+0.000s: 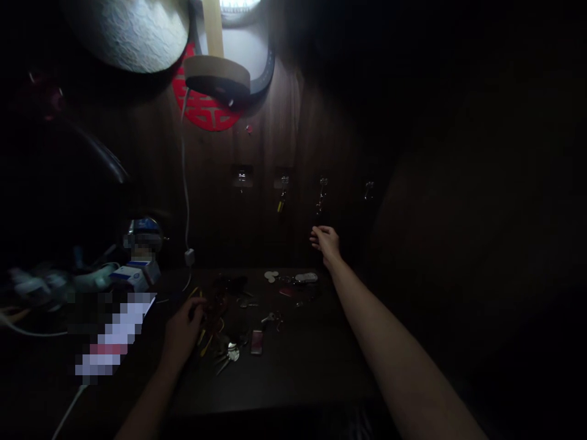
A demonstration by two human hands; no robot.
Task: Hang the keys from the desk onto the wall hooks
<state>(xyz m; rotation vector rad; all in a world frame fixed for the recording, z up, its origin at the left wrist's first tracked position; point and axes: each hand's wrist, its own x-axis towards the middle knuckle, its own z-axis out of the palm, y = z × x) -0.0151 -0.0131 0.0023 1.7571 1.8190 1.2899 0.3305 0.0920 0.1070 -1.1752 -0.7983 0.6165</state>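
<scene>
My right hand [326, 243] is raised to the dark wooden wall, its thumb and fingers pinched together. Just above the fingertips, a bunch of keys [320, 205] hangs from a small hook [323, 181]. Whether the fingers touch it is too dark to tell. Low on the left, my left hand [183, 327] rests at the desk with its fingers loosely apart, beside a yellow strap [206, 347] in a dark tangle. Close by lie a bunch of keys [232, 353], a small reddish rectangular tag [257, 342] and a single key [268, 318].
More hooks hold to the wall, one carrying a yellow-tagged key [281, 206]. White discs [271, 275] and a silvery oblong item [306, 278] lie at the back of the desk [293, 379]. Boxes [135, 275] stand left. A lamp [217, 70] and its cable [185, 183] hang above.
</scene>
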